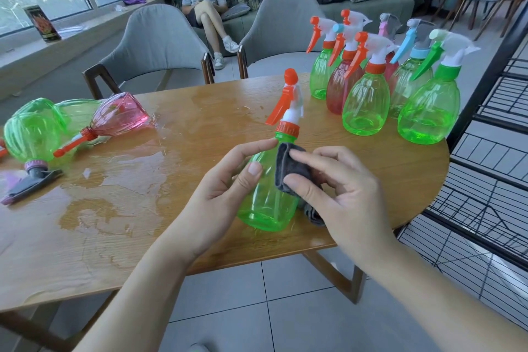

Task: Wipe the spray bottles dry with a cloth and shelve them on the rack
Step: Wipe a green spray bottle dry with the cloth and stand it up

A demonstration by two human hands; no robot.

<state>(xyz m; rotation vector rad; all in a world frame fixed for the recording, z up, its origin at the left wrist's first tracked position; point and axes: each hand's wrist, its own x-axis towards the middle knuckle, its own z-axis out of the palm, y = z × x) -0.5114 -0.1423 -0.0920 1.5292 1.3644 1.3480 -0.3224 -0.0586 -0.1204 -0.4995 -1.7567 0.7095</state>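
Observation:
My left hand grips a green spray bottle with an orange trigger, held upright over the wooden table. My right hand presses a dark grey cloth against the bottle's shoulder. Several upright spray bottles, green and red, stand grouped at the table's far right. Several more bottles, green and pink, lie on their sides at the left. The black wire rack stands to the right of the table.
Water pools spread across the table's left and middle. Two grey chairs stand behind the table. A person sits on a sofa further back. Tiled floor lies below the near edge.

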